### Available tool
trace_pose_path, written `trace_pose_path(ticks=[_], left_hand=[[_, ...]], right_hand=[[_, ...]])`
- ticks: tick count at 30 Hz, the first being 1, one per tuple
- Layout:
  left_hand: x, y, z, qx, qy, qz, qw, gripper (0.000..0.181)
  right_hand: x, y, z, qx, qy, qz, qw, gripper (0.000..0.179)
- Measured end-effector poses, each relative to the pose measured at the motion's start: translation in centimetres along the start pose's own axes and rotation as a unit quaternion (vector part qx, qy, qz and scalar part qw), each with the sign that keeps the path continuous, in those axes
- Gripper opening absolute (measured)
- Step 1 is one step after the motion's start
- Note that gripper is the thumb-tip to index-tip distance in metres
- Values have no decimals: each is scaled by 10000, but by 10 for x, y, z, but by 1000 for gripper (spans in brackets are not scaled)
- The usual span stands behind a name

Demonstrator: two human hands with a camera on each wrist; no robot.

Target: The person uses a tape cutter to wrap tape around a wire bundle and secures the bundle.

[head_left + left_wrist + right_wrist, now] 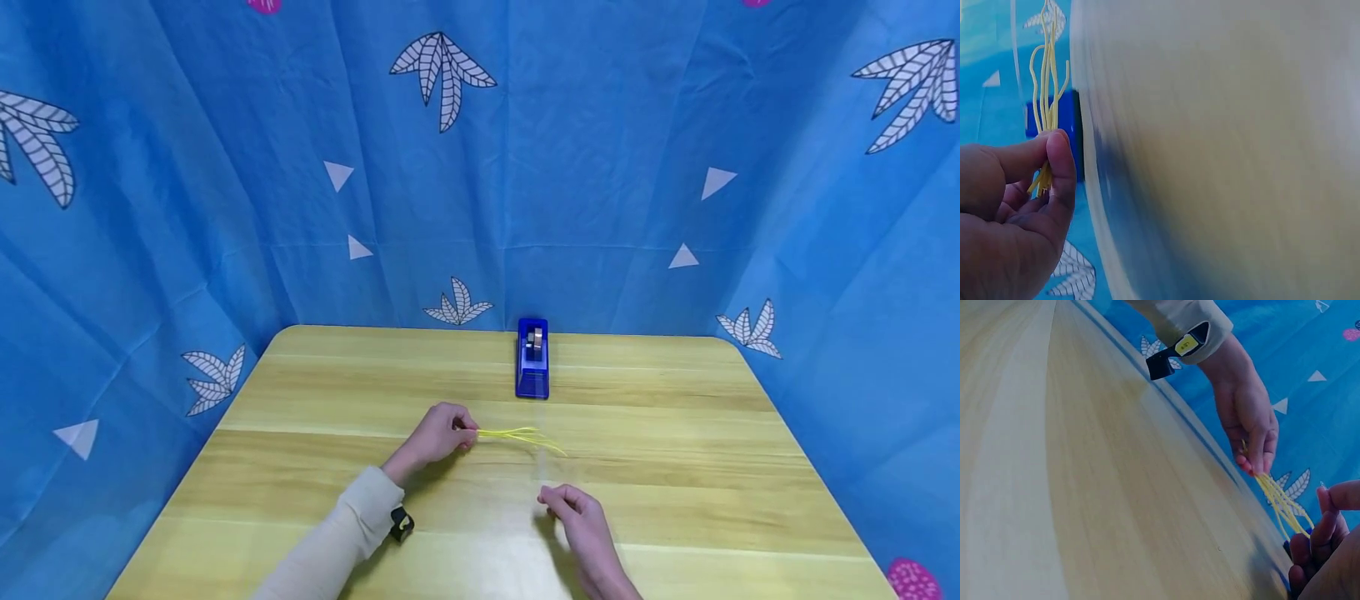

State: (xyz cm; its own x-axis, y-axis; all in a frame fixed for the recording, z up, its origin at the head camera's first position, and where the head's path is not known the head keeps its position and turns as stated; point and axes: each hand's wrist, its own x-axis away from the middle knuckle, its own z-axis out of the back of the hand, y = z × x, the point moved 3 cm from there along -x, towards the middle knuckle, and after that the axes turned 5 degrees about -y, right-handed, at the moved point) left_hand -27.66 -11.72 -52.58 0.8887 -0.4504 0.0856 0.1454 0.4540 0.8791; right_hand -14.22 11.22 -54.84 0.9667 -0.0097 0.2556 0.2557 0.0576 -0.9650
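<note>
A bundle of thin yellow strings [517, 434] is pinched between the thumb and fingers of my left hand [444, 433], its loose ends spreading to the right. Short ends of the bundle stick out below the fingers in the left wrist view. My right hand [581, 525], nearer the table's front, pinches the end of a clear tape strip [542, 468]. That strip runs back toward a blue tape dispenser [532, 371]. The string ends cross the strip's line in the head view; whether they touch it, I cannot tell.
The wooden table [675, 467] has rounded back corners. A blue patterned curtain [585, 167] hangs behind it and along both sides. A black wrist device [402, 524] sits at the left cuff.
</note>
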Motion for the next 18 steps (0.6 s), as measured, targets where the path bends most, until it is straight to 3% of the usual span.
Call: trace_pose_path(ticks=[18], left_hand=[[4,26,-41,371,-434,-189,9982,3]], right_hand=[[-1,0,1,-45,110,-32,9999,28]])
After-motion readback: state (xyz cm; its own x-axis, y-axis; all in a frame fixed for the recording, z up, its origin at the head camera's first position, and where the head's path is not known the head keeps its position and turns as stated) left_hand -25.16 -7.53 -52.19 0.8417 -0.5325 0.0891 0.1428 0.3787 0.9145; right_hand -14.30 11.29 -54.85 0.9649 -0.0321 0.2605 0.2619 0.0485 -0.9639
